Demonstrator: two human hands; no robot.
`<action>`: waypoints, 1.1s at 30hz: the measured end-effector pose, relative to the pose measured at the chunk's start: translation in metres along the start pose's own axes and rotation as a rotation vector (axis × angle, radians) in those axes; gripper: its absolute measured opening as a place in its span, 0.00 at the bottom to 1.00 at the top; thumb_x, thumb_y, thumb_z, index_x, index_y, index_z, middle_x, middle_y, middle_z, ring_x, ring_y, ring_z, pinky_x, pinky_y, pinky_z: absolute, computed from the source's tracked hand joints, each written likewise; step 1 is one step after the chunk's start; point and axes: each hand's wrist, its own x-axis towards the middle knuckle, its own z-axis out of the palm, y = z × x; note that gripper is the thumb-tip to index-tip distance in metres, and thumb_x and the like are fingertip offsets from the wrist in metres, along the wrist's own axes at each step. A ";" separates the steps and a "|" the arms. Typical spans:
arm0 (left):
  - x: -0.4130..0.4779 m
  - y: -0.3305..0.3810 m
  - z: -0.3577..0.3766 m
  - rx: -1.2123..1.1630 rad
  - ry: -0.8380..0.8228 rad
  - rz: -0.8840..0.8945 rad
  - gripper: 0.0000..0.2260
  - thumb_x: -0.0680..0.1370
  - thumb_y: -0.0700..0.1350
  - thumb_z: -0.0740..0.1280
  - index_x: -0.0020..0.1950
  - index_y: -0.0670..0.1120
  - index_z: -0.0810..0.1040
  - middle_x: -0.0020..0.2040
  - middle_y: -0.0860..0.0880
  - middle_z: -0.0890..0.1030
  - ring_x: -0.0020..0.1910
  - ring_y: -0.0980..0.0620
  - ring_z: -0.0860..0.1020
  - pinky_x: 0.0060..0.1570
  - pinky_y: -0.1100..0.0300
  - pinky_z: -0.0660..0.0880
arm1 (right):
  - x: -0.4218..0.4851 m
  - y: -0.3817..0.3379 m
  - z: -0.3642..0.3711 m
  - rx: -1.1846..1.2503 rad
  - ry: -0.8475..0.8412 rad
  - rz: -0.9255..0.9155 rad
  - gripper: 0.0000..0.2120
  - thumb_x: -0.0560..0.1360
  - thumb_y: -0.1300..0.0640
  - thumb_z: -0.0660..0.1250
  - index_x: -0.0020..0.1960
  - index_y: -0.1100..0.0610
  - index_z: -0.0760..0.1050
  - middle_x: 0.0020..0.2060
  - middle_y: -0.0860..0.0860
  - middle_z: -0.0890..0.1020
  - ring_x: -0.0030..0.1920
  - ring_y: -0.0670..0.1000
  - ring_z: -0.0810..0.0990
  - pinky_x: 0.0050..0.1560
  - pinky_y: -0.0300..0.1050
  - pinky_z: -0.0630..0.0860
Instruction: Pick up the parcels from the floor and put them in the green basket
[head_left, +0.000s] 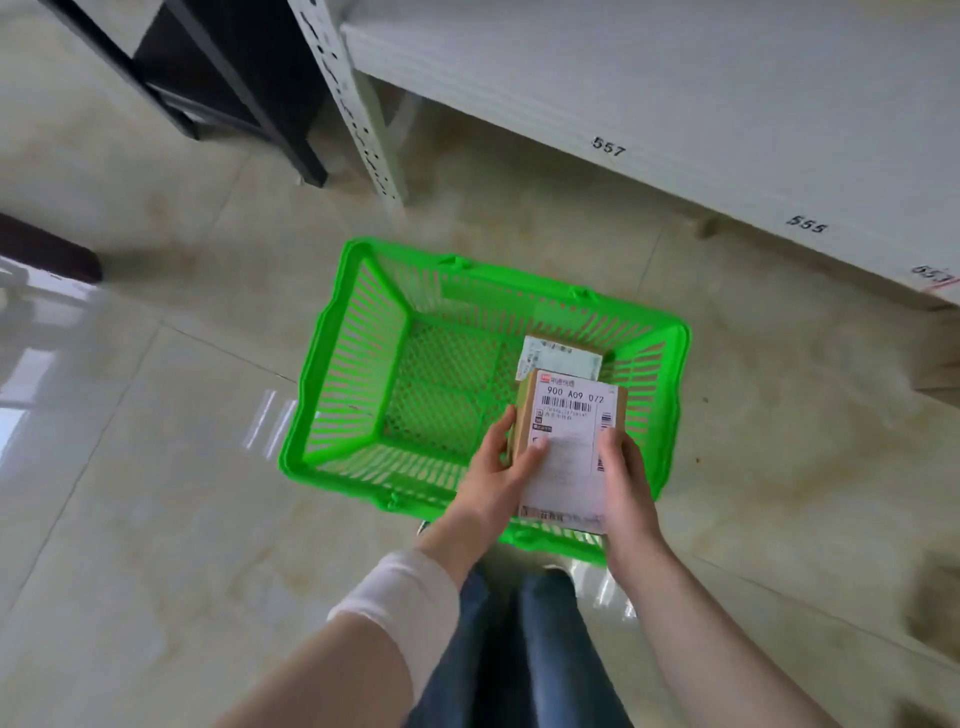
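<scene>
A bright green plastic basket (358, 358) with slotted walls stands on the tiled floor in front of me. I hold a brown cardboard parcel (571, 415) with a white shipping label over the basket's right near part. My left hand (498, 467) grips its left edge and my right hand (626, 478) grips its right edge. Another small parcel (561, 358) with a white label lies inside the basket at the right, just beyond the held one.
A white shelf unit (675, 104) with number tags runs along the right and top. Its perforated upright (358, 119) stands just behind the basket. Dark furniture (223, 78) sits at the upper left. My legs in jeans (524, 649) are below the basket.
</scene>
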 end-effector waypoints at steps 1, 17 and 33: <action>0.019 -0.003 -0.003 0.012 -0.012 -0.011 0.34 0.71 0.53 0.69 0.74 0.51 0.61 0.61 0.47 0.76 0.55 0.51 0.77 0.47 0.67 0.77 | 0.018 0.008 0.002 0.043 -0.005 0.017 0.23 0.75 0.43 0.62 0.67 0.52 0.68 0.58 0.55 0.80 0.54 0.56 0.81 0.56 0.56 0.77; 0.179 -0.037 -0.017 0.201 -0.071 -0.021 0.28 0.67 0.56 0.66 0.67 0.55 0.71 0.66 0.48 0.75 0.64 0.51 0.74 0.60 0.60 0.69 | 0.167 0.060 0.002 0.353 0.066 0.125 0.23 0.73 0.46 0.64 0.67 0.45 0.66 0.52 0.49 0.81 0.56 0.54 0.79 0.50 0.52 0.78; 0.193 -0.021 0.008 0.287 -0.027 0.063 0.21 0.80 0.43 0.58 0.74 0.47 0.63 0.70 0.51 0.71 0.67 0.57 0.69 0.56 0.74 0.66 | 0.165 0.063 0.034 0.770 0.393 0.227 0.23 0.75 0.51 0.66 0.66 0.52 0.61 0.56 0.52 0.77 0.60 0.56 0.77 0.55 0.58 0.77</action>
